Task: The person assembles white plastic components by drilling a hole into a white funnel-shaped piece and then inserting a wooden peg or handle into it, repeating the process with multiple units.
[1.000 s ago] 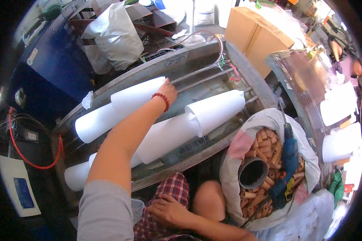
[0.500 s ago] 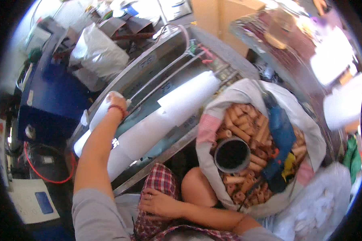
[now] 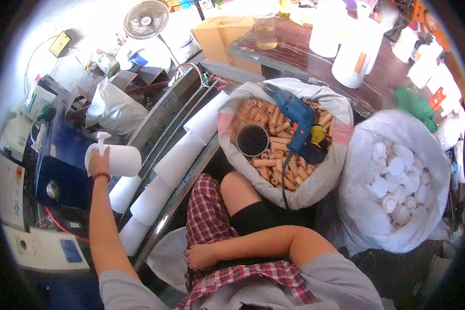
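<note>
One blue cabinet [image 3: 63, 155], at far left. One left hand [image 3: 99, 162], red bead bracelet at the wrist, fingers wrapped around the left part of a white roll [image 3: 123, 160]. The roll: a short, plump cylinder, matte white and smooth-sided, lying nearly level above the left end of the trough, its right end face showing a small pinkish-tan core at the centre. Just above it, one small white piece [image 3: 103, 136]; whether it was attached could not be told. One pale plastic bag [image 3: 114, 108], crumpled, on the far side. One long grey metal trough [image 3: 156, 114], slanting from near left to far right, with thin rods [image 3: 176, 121] along it; inside, one loose-looking white cylinder [image 3: 123, 194] below the held roll, and a near row of white sleeves [image 3: 179, 161], end to end. One right hand [image 3: 201, 257], fingers curled on red plaid cloth [image 3: 207, 206] over the lap; whether it gripped the cloth could not be told. One open sack [image 3: 329, 94] of tan tubes [image 3: 272, 118], with a dark round cup [image 3: 252, 140] and a blue drill [image 3: 297, 118] on top. At far right, a brown table [image 3: 297, 54] bearing white rolls [image 3: 352, 54]; nearer, a white sack [image 3: 366, 227] of white round caps [image 3: 398, 170].
</note>
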Demonstrator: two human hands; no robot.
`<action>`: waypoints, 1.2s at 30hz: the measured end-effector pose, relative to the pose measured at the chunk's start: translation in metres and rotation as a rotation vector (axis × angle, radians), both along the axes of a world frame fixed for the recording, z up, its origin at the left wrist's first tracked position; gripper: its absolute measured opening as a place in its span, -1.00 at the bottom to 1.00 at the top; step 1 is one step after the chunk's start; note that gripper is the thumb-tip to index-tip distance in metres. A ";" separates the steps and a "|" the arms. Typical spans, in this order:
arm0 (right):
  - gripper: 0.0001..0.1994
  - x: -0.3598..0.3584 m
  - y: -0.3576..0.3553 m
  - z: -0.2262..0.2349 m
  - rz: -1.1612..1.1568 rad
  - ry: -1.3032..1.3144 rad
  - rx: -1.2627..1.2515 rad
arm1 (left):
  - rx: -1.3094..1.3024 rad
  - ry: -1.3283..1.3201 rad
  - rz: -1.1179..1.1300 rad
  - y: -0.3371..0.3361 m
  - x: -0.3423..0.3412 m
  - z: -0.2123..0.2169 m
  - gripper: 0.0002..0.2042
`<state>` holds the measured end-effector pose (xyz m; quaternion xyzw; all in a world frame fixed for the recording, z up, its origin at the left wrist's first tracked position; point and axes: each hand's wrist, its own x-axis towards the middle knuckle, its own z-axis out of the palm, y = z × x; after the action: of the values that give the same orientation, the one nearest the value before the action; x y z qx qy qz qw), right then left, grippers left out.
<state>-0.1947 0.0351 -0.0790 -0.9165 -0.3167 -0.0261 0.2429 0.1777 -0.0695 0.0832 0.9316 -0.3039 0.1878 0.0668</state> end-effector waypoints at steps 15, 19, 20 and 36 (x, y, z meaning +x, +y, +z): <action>-0.53 -0.214 -0.247 0.071 -1.589 -0.284 -0.090 | -1.203 0.422 -0.156 0.160 -0.002 -0.077 -0.58; -0.53 -0.296 -0.305 -0.004 -1.707 0.095 -0.309 | -1.458 0.781 -0.021 0.150 -0.032 -0.094 -0.57; -0.59 -0.300 -0.303 -0.011 -1.701 0.196 -0.325 | -1.464 0.773 -0.030 0.153 -0.037 -0.100 -0.57; -0.80 0.085 -0.151 0.165 -0.871 -0.277 0.538 | -1.520 0.858 -0.381 0.158 -0.096 -0.127 -0.50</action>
<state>-0.1095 -0.1160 0.0856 -0.8564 0.0819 -0.3257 0.3921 0.0817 0.0888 -0.0440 0.5597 -0.1958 -0.0404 0.8042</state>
